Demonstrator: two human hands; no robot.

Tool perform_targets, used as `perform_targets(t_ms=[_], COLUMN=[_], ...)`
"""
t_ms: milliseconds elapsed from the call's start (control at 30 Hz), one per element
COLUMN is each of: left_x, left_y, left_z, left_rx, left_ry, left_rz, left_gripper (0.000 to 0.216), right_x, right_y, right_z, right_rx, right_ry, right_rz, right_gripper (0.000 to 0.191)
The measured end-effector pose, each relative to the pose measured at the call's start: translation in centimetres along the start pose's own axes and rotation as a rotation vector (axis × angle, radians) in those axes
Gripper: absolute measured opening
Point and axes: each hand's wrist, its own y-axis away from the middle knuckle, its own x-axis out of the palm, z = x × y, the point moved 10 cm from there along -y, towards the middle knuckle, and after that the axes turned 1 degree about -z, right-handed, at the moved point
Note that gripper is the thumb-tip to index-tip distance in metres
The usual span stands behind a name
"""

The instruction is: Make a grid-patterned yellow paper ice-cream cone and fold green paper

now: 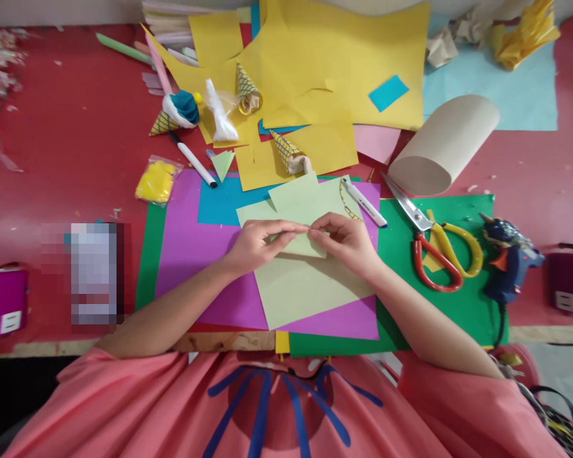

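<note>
A smaller piece of pale green paper (296,193) lies between my hands, over a larger pale green sheet (310,289). My left hand (262,245) pinches the smaller piece with thumb and fingers. Close beside it, the fingertips of my right hand (346,242) pinch the same paper, nearly touching the left ones. Fingers cover part of the paper, so its fold or edge there is hidden. Just beyond my right hand rests a white marker (364,202), next to a curved yellow patterned scrap (347,202).
Scissors (427,222) and a blue glue gun (510,261) lie to the right, below a cardboard tube (444,146). Patterned paper cones (286,152) sit on yellow sheets (344,57) at the back. A yellow clay packet (156,181) is at left.
</note>
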Motion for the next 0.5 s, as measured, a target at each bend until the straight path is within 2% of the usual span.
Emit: perform_targets(t_ms=[100, 200, 300, 400, 500], left_x=[0.5, 0.3, 0.4, 1.1, 1.5], left_y=[0.3, 0.4, 0.4, 0.2, 0.1], left_z=[0.1, 1.5, 2.7, 2.3, 2.0], left_rx=[0.017, -0.083, -0.194, -0.195, -0.195], left_ry=[0.046, 0.200, 0.360, 0.466, 0.482], left_rz=[0.029, -0.020, -0.065, -0.021, 0.013], left_gripper=[0.013, 0.024, 0.041, 0.060, 0.064], right_x=[0.8, 1.6, 1.1, 0.0, -0.4], right_y=[0.2, 0.5, 0.5, 0.5, 0.5], right_z=[0.7, 1.2, 1.3, 1.2, 0.6], right_rx=[-0.054, -0.092, -0.085, -0.072, -0.032], right_ry=[0.104, 0.107, 0.030, -0.062, -0.140], right_rz=[0.087, 0.154, 0.078, -0.052, -0.107], right_gripper=[0.015, 0.015, 0.018, 0.018, 0.020])
